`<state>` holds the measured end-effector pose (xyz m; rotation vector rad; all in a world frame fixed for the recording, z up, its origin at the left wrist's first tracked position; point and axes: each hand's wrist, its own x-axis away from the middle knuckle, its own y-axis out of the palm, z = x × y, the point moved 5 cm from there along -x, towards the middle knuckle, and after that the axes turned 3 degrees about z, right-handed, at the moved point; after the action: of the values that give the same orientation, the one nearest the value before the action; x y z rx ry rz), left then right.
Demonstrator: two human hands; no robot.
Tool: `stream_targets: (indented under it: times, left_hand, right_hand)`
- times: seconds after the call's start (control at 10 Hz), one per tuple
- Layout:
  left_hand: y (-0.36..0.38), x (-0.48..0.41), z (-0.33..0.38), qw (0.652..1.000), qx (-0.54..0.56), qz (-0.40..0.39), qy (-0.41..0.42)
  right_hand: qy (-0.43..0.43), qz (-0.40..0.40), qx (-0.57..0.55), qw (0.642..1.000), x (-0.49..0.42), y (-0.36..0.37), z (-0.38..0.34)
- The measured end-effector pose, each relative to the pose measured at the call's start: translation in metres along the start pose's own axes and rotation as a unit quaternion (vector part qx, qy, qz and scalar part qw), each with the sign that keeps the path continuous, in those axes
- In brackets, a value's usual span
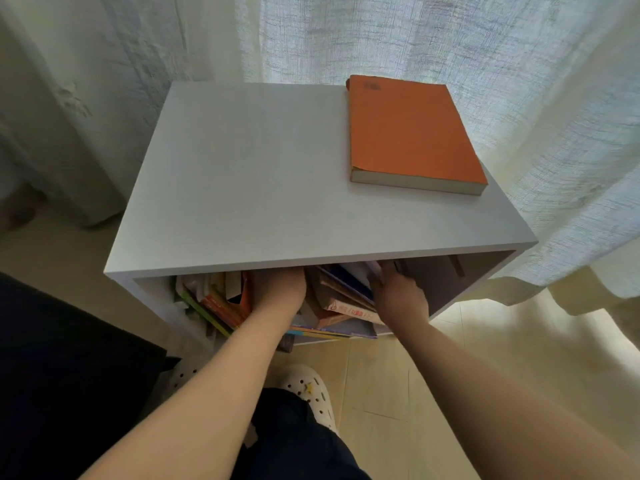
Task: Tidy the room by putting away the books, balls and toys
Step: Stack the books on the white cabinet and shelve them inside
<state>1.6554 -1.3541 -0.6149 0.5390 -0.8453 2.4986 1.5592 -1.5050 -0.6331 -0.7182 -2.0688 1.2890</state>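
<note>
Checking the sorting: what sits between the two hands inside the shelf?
In the head view, leaning books lie between the left hand and the right hand.

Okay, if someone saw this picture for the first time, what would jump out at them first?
The thick orange paperback book lying flat on the back right corner of the white wooden shelf unit stands out most. Below it, the left hand and the right hand both reach into the open compartment among the leaning colourful books.

Home room, sheer curtains [450, 39], low bookshelf [242, 168], tile floor [398, 393]
</note>
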Motion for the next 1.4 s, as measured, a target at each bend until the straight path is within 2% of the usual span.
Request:
stream_targets:
  times: [0.1, 0.2, 0.3, 0.4, 0.5, 0.6, 0.7, 0.8, 0.9, 1.0, 1.1, 1.2, 1.3, 1.4]
  left_hand:
    - [-0.013, -0.013, -0.001, 0.990, -0.113, 0.076, 0.034]
    - [0.001, -0.030, -0.015, 0.998, -0.001, 0.049, -0.033]
    - [0.027, -0.043, -0.024, 0.987, 0.120, 0.003, -0.106]
    - [0.046, -0.048, -0.020, 0.999, -0.022, 0.012, -0.047]
    - [0.054, -0.045, -0.017, 0.982, -0.175, 0.058, 0.046]
    - [0.060, -0.044, -0.014, 0.985, -0.164, 0.022, 0.046]
    - [0.066, -0.044, -0.014, 0.997, -0.004, -0.045, -0.056]
    - [0.057, -0.044, -0.020, 0.975, 0.150, -0.085, -0.141]
    - [0.049, -0.037, -0.006, 0.952, 0.237, -0.149, -0.126]
    - [0.045, -0.018, 0.019, 0.941, 0.275, -0.161, -0.110]
    - [0.044, -0.024, 0.013, 0.954, 0.259, -0.101, -0.115]
    - [0.055, -0.049, -0.006, 0.953, 0.243, -0.078, -0.163]
    - [0.054, -0.059, -0.011, 0.979, 0.149, -0.070, -0.116]
    - [0.067, -0.051, -0.007, 0.970, 0.152, -0.131, -0.140]
  right_hand:
    - [0.041, 0.027, -0.046, 0.998, -0.010, -0.009, 0.009]
    - [0.052, 0.051, -0.066, 0.995, -0.012, -0.016, 0.015]
    - [0.032, 0.040, -0.059, 0.997, -0.009, -0.014, 0.013]
    - [0.012, 0.017, -0.032, 0.999, -0.006, -0.005, 0.010]
    - [-0.005, 0.018, -0.033, 0.999, -0.006, 0.000, 0.008]
    - [-0.008, 0.025, -0.043, 0.999, -0.008, -0.001, 0.011]
    - [-0.008, 0.032, -0.049, 0.998, -0.008, -0.004, 0.017]
    - [-0.010, 0.021, -0.056, 0.998, -0.005, -0.002, 0.018]
    - [-0.008, 0.009, -0.062, 0.998, -0.003, -0.001, 0.022]
    - [-0.001, 0.009, -0.066, 0.998, 0.002, -0.002, 0.030]
    - [-0.001, 0.013, -0.073, 0.997, 0.007, -0.003, 0.035]
    - [-0.001, 0.013, -0.075, 0.997, 0.006, -0.002, 0.038]
    - [0.004, 0.016, -0.076, 0.997, 0.004, 0.000, 0.041]
    - [0.011, 0.014, -0.083, 0.996, 0.002, 0.001, 0.042]
